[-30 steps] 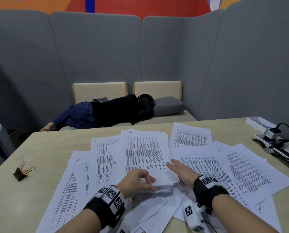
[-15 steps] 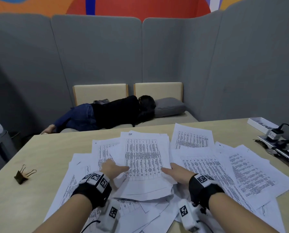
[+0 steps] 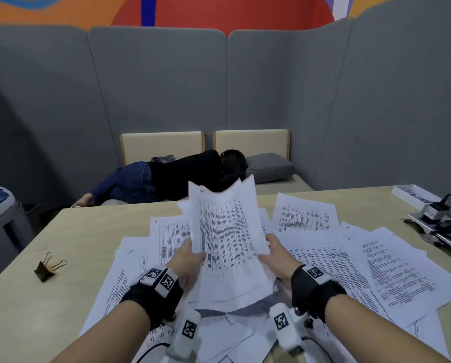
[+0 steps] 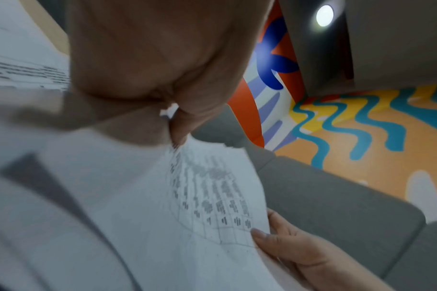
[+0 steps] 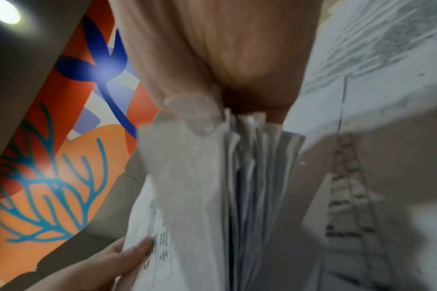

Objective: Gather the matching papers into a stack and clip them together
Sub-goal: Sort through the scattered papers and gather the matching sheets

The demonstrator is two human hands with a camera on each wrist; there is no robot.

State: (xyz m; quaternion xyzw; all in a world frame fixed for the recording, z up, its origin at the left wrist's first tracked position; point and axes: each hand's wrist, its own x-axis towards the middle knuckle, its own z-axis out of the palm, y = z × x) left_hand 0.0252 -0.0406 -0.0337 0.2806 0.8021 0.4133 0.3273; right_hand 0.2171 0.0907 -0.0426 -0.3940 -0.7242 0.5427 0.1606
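A stack of table-printed papers (image 3: 225, 239) is tilted up off the table, its top edge curling toward the far side. My left hand (image 3: 186, 259) grips its left edge and my right hand (image 3: 276, 254) grips its right edge, thumbs on the front. The right wrist view shows several sheet edges (image 5: 247, 177) fanned between my fingers. In the left wrist view the stack (image 4: 207, 196) sits under my thumb, with the other hand's fingers (image 4: 274, 236) on its far edge. A black binder clip (image 3: 47, 267) lies alone on the table at the left.
Many loose printed sheets (image 3: 392, 268) are spread over the wooden table (image 3: 83, 231). A white tray (image 3: 413, 196) and a charger with cables (image 3: 439, 216) sit at the right edge. A person lies on the bench (image 3: 182, 176) beyond the table.
Both hands took the stack by its sides and raised it from flat on the pile to tilted upright. The left hand moved from the near edge to the left edge.
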